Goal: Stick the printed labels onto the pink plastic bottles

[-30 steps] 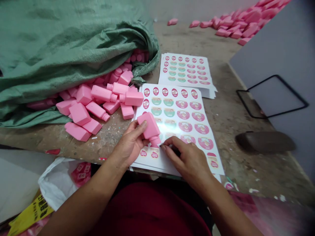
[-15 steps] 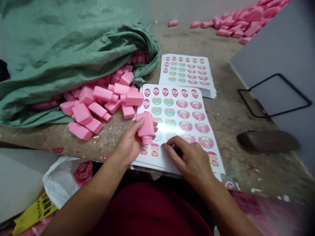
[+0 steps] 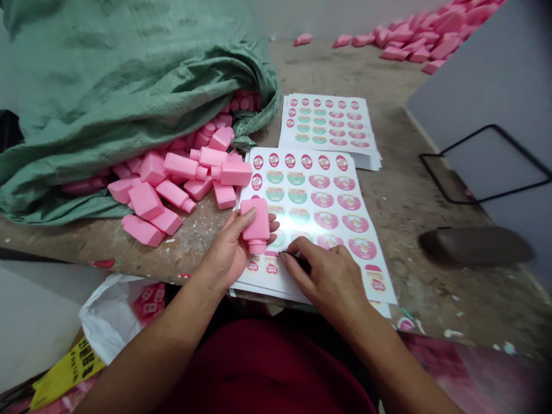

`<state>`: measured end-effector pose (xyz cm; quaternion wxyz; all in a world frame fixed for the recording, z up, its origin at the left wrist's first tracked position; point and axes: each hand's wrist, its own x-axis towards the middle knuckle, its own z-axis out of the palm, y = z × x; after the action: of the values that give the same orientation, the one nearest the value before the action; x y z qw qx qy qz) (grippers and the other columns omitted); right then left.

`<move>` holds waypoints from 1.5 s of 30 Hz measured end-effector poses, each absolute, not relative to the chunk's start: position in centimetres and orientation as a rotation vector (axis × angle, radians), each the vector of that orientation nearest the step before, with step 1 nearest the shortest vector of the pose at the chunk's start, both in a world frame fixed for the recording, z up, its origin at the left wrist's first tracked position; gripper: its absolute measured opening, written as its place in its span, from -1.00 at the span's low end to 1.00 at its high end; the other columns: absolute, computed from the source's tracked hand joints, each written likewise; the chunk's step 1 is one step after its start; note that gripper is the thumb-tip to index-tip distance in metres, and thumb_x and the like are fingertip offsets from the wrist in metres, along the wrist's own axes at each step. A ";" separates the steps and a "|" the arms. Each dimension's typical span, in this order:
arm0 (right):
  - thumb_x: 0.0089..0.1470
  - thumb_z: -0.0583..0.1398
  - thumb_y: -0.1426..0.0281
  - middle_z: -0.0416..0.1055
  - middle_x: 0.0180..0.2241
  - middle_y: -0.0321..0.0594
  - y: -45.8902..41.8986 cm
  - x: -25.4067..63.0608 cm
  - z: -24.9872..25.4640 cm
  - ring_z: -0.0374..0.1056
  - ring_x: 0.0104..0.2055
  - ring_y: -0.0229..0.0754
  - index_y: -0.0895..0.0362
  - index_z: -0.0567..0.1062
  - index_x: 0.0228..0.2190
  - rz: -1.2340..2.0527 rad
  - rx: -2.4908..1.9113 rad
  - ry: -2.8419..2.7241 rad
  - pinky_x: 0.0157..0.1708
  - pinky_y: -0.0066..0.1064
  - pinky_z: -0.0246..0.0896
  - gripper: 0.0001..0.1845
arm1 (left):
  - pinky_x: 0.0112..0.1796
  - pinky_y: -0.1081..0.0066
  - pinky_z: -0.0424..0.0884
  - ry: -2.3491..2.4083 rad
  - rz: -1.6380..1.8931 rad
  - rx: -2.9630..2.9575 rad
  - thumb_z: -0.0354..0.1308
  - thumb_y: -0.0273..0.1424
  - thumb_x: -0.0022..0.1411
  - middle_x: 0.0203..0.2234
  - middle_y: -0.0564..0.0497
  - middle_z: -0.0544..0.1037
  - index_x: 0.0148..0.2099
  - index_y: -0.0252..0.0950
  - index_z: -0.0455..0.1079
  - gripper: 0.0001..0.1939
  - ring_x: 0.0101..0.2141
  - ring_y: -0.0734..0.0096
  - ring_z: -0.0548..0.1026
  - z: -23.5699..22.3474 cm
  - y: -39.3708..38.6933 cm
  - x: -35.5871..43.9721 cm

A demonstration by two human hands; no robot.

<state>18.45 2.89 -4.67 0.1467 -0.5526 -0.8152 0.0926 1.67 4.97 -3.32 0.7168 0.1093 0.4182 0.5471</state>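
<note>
My left hand (image 3: 227, 248) is closed round a pink plastic bottle (image 3: 256, 222), its open neck pointing down toward me and its flat side up. Under it lies a sheet of stickers (image 3: 288, 286) with rows of small ovals and larger green and pink labels. My right hand (image 3: 333, 275) pinches a thin dark tool (image 3: 302, 262), whose kind I cannot make out. The tool's tip is at the sheet, beside a pink label near the bottle neck. Whether it touches the label cannot be told. The right fingers hide part of the lower rows.
Several loose pink bottles (image 3: 183, 165) spill from a green woven sack (image 3: 129, 109) on the left. Behind is another stack of sticker sheets (image 3: 284, 138). A black metal frame (image 3: 474, 201) stands right. More bottles (image 3: 414, 40) are piled far back. A white bag (image 3: 101, 316) hangs below the table edge.
My right hand has shifted slightly left, bringing the dark tool's tip closer to the pink label below the bottle. My left hand keeps the bottle almost where it was.
</note>
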 end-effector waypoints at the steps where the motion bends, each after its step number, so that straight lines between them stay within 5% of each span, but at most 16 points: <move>1: 0.24 0.06 0.19 0.37 -0.65 -0.32 2.9 18.3 -4.8 0.11 -0.61 -0.24 0.08 0.47 -0.42 0.240 -1.598 -2.347 -0.36 -0.33 -0.08 -0.68 | -0.08 0.17 0.50 0.926 1.214 0.240 0.13 -0.43 0.28 -0.30 -0.17 0.60 -0.01 -0.38 0.33 -0.76 -0.16 0.15 0.60 -3.3 5.0 1.7; 5: 0.14 0.13 0.11 0.31 -0.67 -0.31 3.1 18.2 -4.9 0.11 -0.58 -0.22 0.07 0.43 -0.52 0.300 -1.697 -2.219 -0.39 -0.32 -0.08 -0.66 | -0.05 0.16 0.49 0.937 1.230 0.244 0.15 -0.45 0.26 -0.31 -0.15 0.59 -0.01 -0.37 0.33 -0.74 -0.14 0.15 0.60 -3.3 5.0 1.9; 12: 0.00 0.25 0.08 0.13 -0.66 -0.43 3.8 19.5 -2.4 0.04 -0.61 -0.32 0.06 0.28 -0.61 1.164 -1.494 -1.572 -0.59 -0.44 -0.04 -0.60 | -0.09 0.20 0.49 0.978 1.244 0.339 0.27 -0.42 0.15 -0.26 -0.09 0.57 -0.04 -0.29 0.31 -0.67 -0.16 0.17 0.59 -3.6 4.6 1.8; 19: 0.01 0.27 0.14 0.10 -0.65 -0.46 3.9 19.4 -0.7 0.00 -0.62 -0.36 0.07 0.31 -0.59 1.204 -1.450 -1.458 -0.64 -0.46 -0.02 -0.64 | -0.10 0.33 0.47 0.898 1.203 0.455 0.19 -0.09 0.25 -0.06 -0.13 0.54 0.01 -0.25 0.36 -0.59 -0.01 0.21 0.50 -1.7 2.7 3.0; 27: 0.04 0.26 0.10 0.18 -0.65 -0.44 4.2 19.7 -1.5 0.05 -0.64 -0.35 0.07 0.34 -0.58 1.151 -1.401 -1.557 -0.63 -0.45 -0.01 -0.63 | -0.24 0.28 0.51 0.895 1.057 0.424 0.16 0.14 0.12 -0.06 -0.20 0.53 0.12 -0.24 0.30 -0.30 -0.10 0.11 0.53 -1.2 1.8 3.5; 31: 0.05 0.25 0.09 0.22 -0.63 -0.41 4.2 19.8 -1.7 0.10 -0.59 -0.32 0.07 0.34 -0.58 1.093 -1.426 -1.600 -0.57 -0.45 0.03 -0.63 | -0.25 0.30 0.50 0.897 1.048 0.450 0.15 0.08 0.19 -0.08 -0.19 0.53 0.11 -0.26 0.29 -0.37 -0.14 0.16 0.55 -1.2 1.5 3.6; 37: 0.06 0.23 0.09 0.28 -0.61 -0.38 3.9 19.9 -1.9 0.15 -0.55 -0.27 0.06 0.36 -0.55 0.774 -1.531 -1.731 -0.49 -0.42 0.05 -0.66 | -0.23 0.42 0.47 0.946 1.003 0.541 0.32 -0.37 0.15 -0.10 -0.04 0.50 0.08 -0.23 0.26 -0.52 -0.16 0.36 0.54 -0.8 0.9 3.4; 40: 0.06 0.22 0.08 0.31 -0.60 -0.35 3.8 19.8 -2.0 0.14 -0.54 -0.25 0.05 0.36 -0.55 0.591 -1.571 -1.702 -0.48 -0.40 0.05 -0.65 | -0.28 0.40 0.49 0.973 0.953 0.543 0.35 -0.38 0.07 -0.14 -0.06 0.48 0.03 -0.27 0.27 -0.50 -0.19 0.31 0.55 -0.8 0.9 3.4; 45: 0.08 0.18 -0.03 0.27 -0.62 -0.37 3.6 19.7 -2.4 0.18 -0.55 -0.25 0.04 0.36 -0.53 0.748 -1.521 -1.722 -0.52 -0.40 0.07 -0.58 | -0.38 0.45 0.42 1.168 0.873 0.634 0.39 -0.30 -0.02 -0.18 -0.09 0.52 0.05 -0.24 0.24 -0.39 -0.28 0.33 0.55 -0.7 -0.8 -0.6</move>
<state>19.75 3.62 -2.42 0.3550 -0.5885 -0.6663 0.2893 -0.61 -0.80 -0.73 0.7003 0.2846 0.5244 0.3919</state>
